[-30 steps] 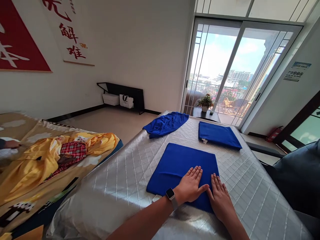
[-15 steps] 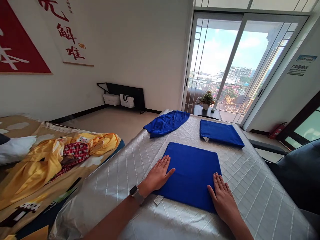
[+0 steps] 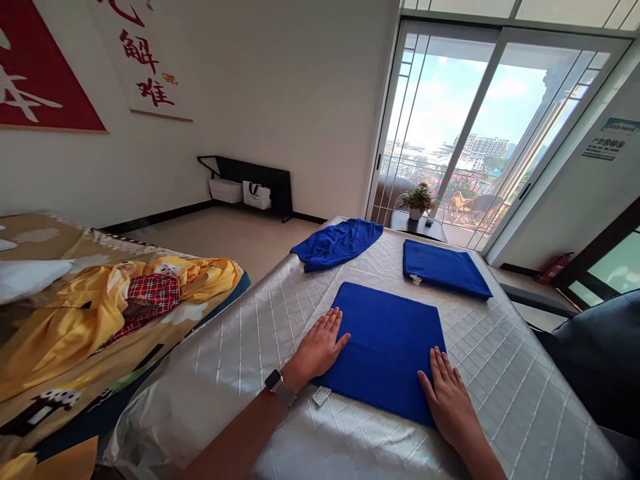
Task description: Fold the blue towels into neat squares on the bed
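Note:
A blue cloth [image 3: 385,347], folded into a flat square, lies on the silver quilted bed cover [image 3: 240,353]. My left hand [image 3: 320,345] rests flat on its left edge, fingers stretched out. On the right edge lies my right hand [image 3: 447,393], also flat with the thumb apart. Neither hand grips anything. A white label [image 3: 321,396] sticks out from the cloth's near left corner. Farther back sits a second folded blue cloth [image 3: 445,268], thicker, with its own label. To its left is a crumpled blue cloth [image 3: 337,244], loosely spread.
Yellow and red plaid clothing [image 3: 155,293] lies on a patterned bed at the left. A black shelf [image 3: 255,175] with white bags stands by the wall. Behind the bed is a small table with a potted plant [image 3: 417,200]. A dark chair [image 3: 600,353] is at the right.
The camera view has shifted slightly, moving the scene a little right. Both hands stay flat on the edges of the folded cloth, which looks unchanged.

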